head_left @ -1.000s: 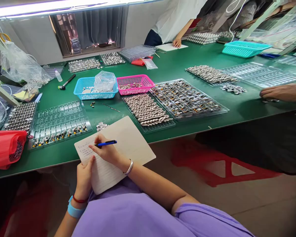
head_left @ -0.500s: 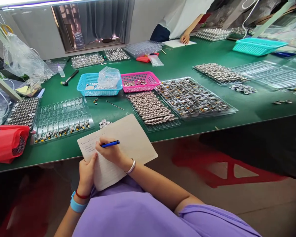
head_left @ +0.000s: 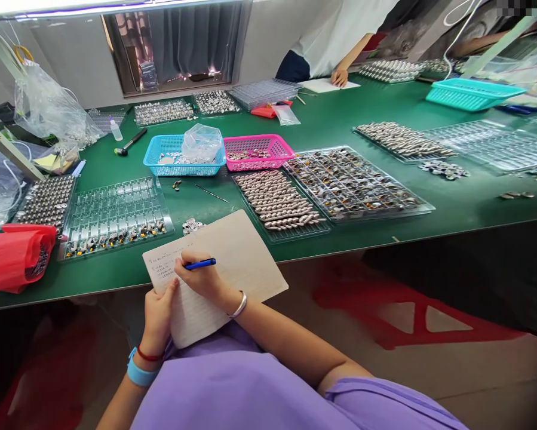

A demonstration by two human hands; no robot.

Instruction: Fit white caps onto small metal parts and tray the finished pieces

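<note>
An open notebook leans on the table's front edge and my lap, with lines of handwriting on its left page. My left hand grips the notebook's lower left edge, thumb on top of the page. Closed around a blue pen, my right hand rests on the left page beside the writing. The pen's tip is hidden behind my fingers. Just beyond the notebook lies a small pile of metal parts.
Trays of small parts stand behind the notebook, with a partly filled clear tray to the left. Farther back are a blue basket and a pink basket. Another person's hand rests on paper across the green table.
The view has shifted slightly, so the table's things sit a little farther right. Both hands keep their hold; the right hand with the pen has barely moved over the page.
</note>
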